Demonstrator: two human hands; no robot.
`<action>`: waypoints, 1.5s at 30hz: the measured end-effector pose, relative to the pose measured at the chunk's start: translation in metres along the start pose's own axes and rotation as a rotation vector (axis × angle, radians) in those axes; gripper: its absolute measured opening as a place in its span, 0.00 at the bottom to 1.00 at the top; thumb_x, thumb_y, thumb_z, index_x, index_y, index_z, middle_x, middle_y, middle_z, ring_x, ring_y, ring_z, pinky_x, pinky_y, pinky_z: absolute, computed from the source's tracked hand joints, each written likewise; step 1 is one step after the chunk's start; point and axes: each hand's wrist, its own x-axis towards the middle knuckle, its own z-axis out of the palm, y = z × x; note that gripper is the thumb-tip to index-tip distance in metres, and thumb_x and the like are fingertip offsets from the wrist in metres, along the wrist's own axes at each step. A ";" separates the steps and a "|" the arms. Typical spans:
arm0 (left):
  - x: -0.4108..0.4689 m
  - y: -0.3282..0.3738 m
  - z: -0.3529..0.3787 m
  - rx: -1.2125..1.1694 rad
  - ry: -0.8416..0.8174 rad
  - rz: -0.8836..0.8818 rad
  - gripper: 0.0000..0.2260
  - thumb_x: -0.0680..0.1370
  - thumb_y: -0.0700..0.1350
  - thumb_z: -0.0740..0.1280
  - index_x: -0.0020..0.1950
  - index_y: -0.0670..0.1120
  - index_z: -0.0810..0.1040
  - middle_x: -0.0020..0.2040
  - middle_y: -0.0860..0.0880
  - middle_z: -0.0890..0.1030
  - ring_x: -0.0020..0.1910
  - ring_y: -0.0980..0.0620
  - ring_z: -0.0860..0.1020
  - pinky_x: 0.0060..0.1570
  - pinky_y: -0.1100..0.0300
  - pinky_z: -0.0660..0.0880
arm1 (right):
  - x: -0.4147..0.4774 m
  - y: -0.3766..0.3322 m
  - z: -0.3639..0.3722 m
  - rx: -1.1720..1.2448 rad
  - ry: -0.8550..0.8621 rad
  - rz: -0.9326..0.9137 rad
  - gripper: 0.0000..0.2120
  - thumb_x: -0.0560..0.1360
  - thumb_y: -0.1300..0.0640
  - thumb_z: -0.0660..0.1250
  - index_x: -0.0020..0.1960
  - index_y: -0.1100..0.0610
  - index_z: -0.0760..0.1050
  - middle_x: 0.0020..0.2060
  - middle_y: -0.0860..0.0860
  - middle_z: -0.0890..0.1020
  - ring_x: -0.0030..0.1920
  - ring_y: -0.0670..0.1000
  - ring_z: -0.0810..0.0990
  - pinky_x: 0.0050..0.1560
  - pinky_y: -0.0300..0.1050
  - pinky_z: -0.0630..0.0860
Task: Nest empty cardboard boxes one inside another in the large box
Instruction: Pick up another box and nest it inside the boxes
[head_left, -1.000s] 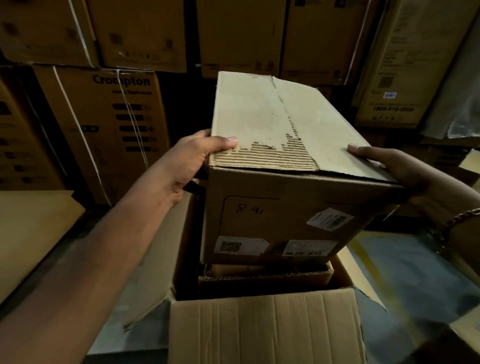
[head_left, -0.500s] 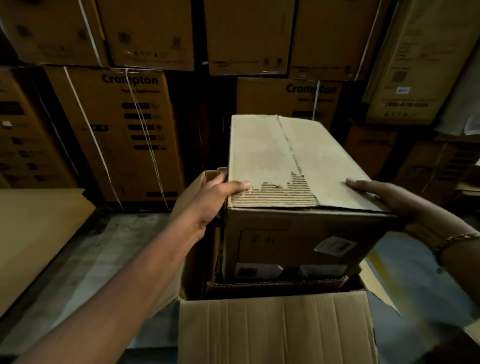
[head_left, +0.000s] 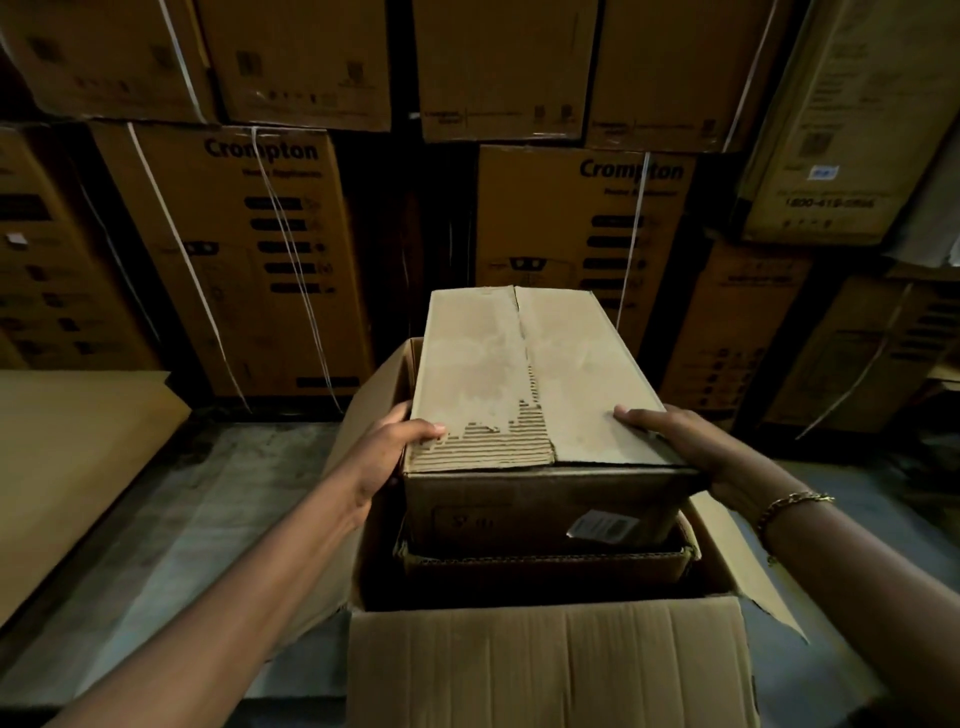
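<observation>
the left hand (head_left: 387, 457) grips the closed box (head_left: 524, 379) at its near left corner, thumb on top; the right hand (head_left: 691, 457) clasps its near right edge. between the hands it sits partway into an open box (head_left: 545, 564) inside the large box (head_left: 550, 670).

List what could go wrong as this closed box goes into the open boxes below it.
1. The closed box looks nearly as wide as the inner open box, so it may jam on that rim or crush it.
2. The left hand and right hand grip its sides, so fingers could get pinched against the walls of the large box.
3. The torn top layer by the left thumb may peel further and weaken the grip.
</observation>
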 end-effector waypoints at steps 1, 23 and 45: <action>0.004 -0.004 -0.002 0.019 -0.007 -0.009 0.27 0.65 0.54 0.73 0.64 0.54 0.78 0.54 0.51 0.86 0.57 0.47 0.83 0.67 0.42 0.71 | 0.004 0.004 0.002 -0.002 -0.006 0.003 0.30 0.67 0.38 0.75 0.60 0.55 0.73 0.54 0.57 0.82 0.53 0.58 0.83 0.55 0.55 0.81; 0.039 -0.087 0.034 1.054 0.018 -0.077 0.33 0.79 0.60 0.55 0.82 0.53 0.50 0.83 0.51 0.47 0.79 0.44 0.60 0.72 0.51 0.64 | 0.034 0.078 0.061 -0.966 -0.103 -0.218 0.40 0.80 0.37 0.58 0.82 0.56 0.46 0.82 0.50 0.42 0.78 0.62 0.56 0.74 0.59 0.61; 0.091 -0.073 0.069 1.304 -0.181 0.029 0.44 0.75 0.76 0.46 0.82 0.51 0.38 0.80 0.43 0.32 0.77 0.41 0.30 0.72 0.37 0.32 | 0.050 0.016 0.109 -0.930 0.044 -0.324 0.39 0.77 0.34 0.61 0.81 0.48 0.52 0.81 0.51 0.53 0.80 0.57 0.53 0.76 0.56 0.58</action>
